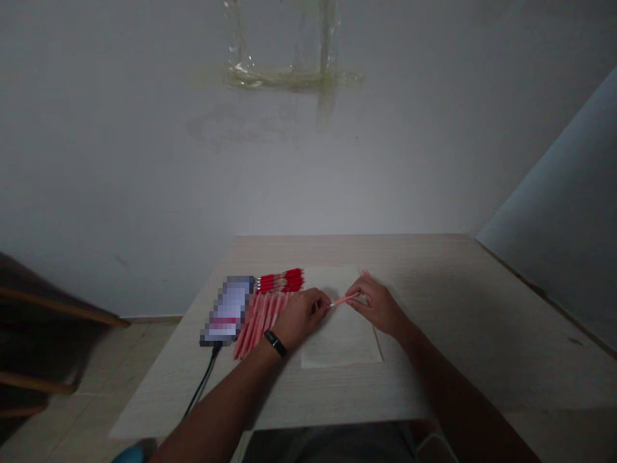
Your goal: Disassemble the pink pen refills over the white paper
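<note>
Your left hand (301,316) and right hand (378,306) both pinch a pink pencil (344,299) between their fingertips, over a sheet of paper (342,342) mid-worktop (482,302). Red-tipped pink pencils (263,321) lie fanned just left of your left hand, beside a phone (226,310).

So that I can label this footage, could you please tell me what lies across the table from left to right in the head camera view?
Phone, row of pink pencils, left hand, pink pencil, right hand.
</note>
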`<state>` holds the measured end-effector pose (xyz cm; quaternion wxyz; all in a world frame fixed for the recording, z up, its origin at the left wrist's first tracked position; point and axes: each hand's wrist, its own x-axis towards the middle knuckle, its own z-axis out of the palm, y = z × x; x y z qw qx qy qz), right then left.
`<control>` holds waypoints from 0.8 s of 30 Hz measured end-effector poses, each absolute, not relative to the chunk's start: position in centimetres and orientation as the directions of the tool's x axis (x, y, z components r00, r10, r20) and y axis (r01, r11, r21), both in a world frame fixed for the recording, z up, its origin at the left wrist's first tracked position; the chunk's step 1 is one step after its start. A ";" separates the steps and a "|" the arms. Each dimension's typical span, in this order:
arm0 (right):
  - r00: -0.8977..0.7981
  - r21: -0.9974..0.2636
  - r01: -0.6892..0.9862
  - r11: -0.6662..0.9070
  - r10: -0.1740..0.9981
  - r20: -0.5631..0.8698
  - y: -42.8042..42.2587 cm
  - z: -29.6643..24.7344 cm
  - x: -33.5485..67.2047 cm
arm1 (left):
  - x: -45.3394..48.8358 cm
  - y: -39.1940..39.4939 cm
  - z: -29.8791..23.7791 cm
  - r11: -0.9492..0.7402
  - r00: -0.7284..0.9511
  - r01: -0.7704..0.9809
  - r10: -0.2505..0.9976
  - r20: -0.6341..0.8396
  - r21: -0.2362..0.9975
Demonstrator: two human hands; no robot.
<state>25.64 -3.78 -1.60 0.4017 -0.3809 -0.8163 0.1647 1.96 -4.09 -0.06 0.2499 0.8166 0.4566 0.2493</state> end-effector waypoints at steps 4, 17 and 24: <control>-0.373 -0.562 0.495 0.663 0.746 0.551 -3.6 -1.7 25.7 | 2.0 -4.2 0.0 -0.459 0.463 0.612 0.868 0.178 0.644; -0.275 -0.572 0.521 0.633 0.759 0.590 -3.4 -1.2 26.3 | 1.8 -3.9 -0.1 -0.419 0.425 0.642 0.892 0.157 0.642; -0.243 -0.570 0.547 0.613 0.768 0.593 -3.2 -1.2 26.9 | 1.6 -3.7 -0.4 -0.411 0.395 0.664 0.902 0.173 0.624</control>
